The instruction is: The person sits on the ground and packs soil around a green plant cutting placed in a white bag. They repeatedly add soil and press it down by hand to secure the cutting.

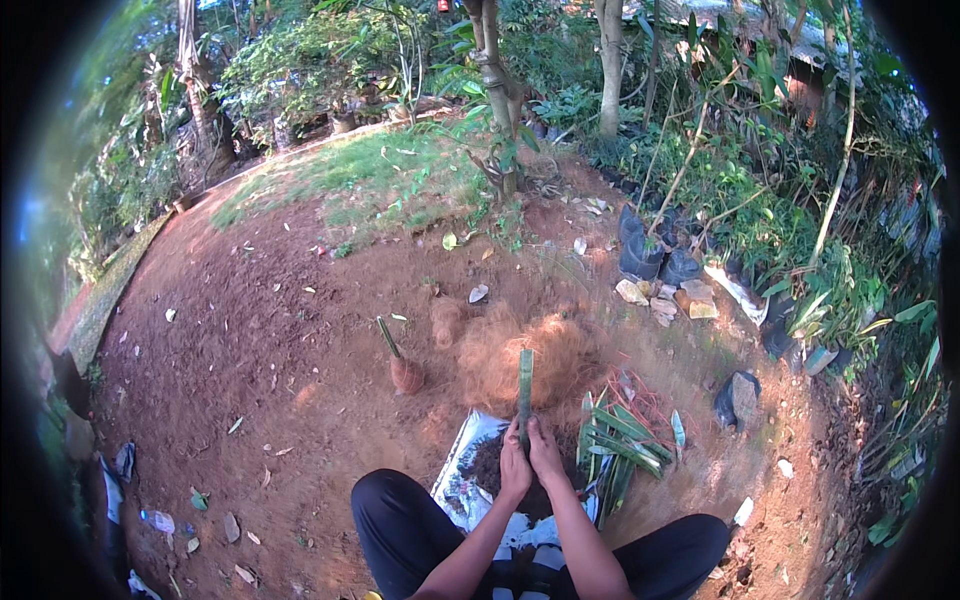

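Observation:
Between both hands, a green leaf cutting [526,378] stands upright, its lower end hidden by my fingers. My left hand [514,464] is closed on it from the left, and my right hand [545,452] presses it from the right. Below them lies a white plastic sack [461,452] with dark soil [487,463] on it. A pile of cut green leaf pieces [628,440] rests right of the sack. Beyond the hands is a heap of brown fibre [510,350]. To its left, a leaf cutting stands in a round fibre-wrapped ball [407,375].
Reddish strings [628,385] lie behind the leaf pile. Farther right are broken stones [690,298], black plant bags [640,257] and a stone in a dark bag [740,398]. Tree trunks [497,90] rise at the back. My bent knees [395,520] flank the sack.

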`<state>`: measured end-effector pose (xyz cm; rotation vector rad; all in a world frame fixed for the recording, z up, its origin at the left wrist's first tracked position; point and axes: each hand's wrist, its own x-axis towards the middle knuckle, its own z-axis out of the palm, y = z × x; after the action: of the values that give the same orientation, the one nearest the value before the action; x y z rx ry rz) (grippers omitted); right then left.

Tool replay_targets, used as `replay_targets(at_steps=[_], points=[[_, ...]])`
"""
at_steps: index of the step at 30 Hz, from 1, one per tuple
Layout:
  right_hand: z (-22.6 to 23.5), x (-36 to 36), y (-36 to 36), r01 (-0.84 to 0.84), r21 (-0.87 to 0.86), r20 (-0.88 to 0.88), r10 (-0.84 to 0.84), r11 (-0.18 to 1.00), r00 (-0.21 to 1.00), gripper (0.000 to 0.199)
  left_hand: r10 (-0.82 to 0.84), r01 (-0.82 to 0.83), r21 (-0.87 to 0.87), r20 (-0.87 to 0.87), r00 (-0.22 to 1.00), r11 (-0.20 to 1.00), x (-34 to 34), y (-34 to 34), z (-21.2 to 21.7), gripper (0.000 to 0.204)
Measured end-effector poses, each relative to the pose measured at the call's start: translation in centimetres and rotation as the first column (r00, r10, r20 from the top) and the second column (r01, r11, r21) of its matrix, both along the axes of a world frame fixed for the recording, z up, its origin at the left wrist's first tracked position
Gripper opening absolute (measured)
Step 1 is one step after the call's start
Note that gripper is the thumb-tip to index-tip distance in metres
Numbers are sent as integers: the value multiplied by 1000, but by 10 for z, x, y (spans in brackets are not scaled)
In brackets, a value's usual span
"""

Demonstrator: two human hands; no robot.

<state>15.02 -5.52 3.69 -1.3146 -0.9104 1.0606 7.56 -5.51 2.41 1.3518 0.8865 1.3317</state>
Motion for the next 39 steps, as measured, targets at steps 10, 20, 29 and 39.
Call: replay_targets(at_steps=[10, 20, 29, 39], points=[[-8, 7, -14, -45, -30, -199, 38, 999, 979, 44, 252, -213, 224, -158, 955, 951, 4, -11, 16, 60], [-7, -12, -10, -42, -2, -257, 40, 999, 966, 25, 465, -426, -188, 402, 789, 885, 6, -5, 11, 72], [23, -32, -13, 65, -128, -228, -93, 990, 969, 32, 379, -341, -172, 526, 761, 924, 1, -9, 6, 58], [17, -22, -38, 241, -191, -192, -277, 952, 942, 38, 324, 118, -545, 643, 694, 830, 6, -8, -10, 61]])
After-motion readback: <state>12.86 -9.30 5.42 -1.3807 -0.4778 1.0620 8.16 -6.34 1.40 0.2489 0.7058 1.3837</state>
